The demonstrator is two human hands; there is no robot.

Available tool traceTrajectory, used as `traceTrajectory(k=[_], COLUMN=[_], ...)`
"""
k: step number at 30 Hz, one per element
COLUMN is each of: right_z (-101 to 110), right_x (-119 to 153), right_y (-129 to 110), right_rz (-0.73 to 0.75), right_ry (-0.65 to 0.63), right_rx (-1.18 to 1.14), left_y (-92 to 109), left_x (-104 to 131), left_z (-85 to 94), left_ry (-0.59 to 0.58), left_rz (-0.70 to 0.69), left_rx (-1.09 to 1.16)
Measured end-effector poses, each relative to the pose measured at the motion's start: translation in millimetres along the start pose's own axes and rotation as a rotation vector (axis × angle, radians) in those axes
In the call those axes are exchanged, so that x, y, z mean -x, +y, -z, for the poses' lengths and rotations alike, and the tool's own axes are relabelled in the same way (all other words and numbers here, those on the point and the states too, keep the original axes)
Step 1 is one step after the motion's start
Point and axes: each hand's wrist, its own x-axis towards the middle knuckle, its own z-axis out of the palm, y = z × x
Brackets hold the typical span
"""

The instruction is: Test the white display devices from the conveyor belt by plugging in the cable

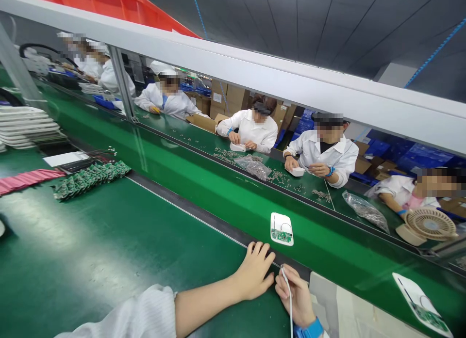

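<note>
My left hand [255,274] lies palm down on the dark edge strip of the green bench, its fingers stretched toward the conveyor. Close beside it, my right hand [296,297] pinches the end of a thin white cable [289,293], which hangs down past the bottom of the view. What is at the cable's tip is too small to tell. A blue wristband [309,329] is around my right wrist. Just beyond my hands, a white plastic housing [281,220] with a green circuit board and a dark wire lies on the green conveyor [218,202].
A second housing [418,299] with a board lies at the lower right. Green circuit boards [91,179], pink pieces [29,180] and stacked white housings [27,127] are at the left. Co-workers sit across the belt near small metal parts [278,177] and a fan [430,223].
</note>
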Motion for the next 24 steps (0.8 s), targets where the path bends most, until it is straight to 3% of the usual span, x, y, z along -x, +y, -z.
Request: traceTrajectory(k=[24], right_z=[-3.9], right_x=[-0.6], right_y=[-0.9], right_rz=[-0.007], right_ry=[0.011], right_rx=[0.004], left_y=[-2.4], left_x=[-0.4], left_z=[-4.2], left_ry=[0.011], left_rz=[-0.015], left_rx=[0.01])
